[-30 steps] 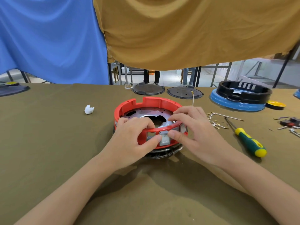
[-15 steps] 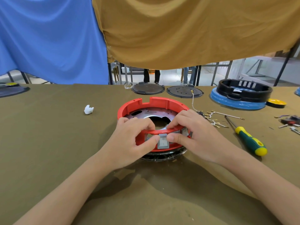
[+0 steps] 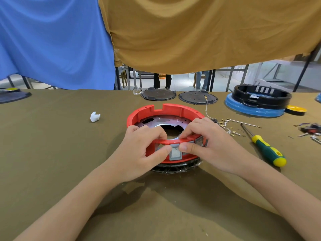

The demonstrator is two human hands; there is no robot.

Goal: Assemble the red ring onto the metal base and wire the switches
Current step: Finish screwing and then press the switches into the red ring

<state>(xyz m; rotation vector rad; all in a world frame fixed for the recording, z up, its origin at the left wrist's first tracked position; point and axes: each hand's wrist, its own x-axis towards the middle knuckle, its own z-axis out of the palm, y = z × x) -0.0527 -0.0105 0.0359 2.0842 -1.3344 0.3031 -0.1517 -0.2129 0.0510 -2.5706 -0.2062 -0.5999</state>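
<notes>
From the head camera, the one view there was, both hands were closed on the near wall of the red ring (image 3: 165,111), which sat on the metal base (image 3: 166,121) at the middle of the table (image 3: 52,153). The left hand (image 3: 139,152) pinched the wall, fingers curled over the rim and thumb pressed on the outer face just left of the grey switch (image 3: 175,153). The right hand (image 3: 208,145) gripped it the same way, its thumb touching the switch's upper right corner.

A second before, the switch had hung tilted and partly out of its cutout between the two thumbs. By this moment it stood square and appeared flush in the wall, its rocker marks facing the camera. The ring and base had also slid a little to the right on the cloth, and the thumbs had closed in toward each other.

I judged the switch seated, or very nearly so. A second switch seemed to sit under the right hand's fingers, though it was mostly hidden. The wires (image 3: 225,126) lay loose just beyond the right hand, touching nothing held, with the screwdriver (image 3: 267,150) further out on that side, so the wiring was not yet begun.
</notes>
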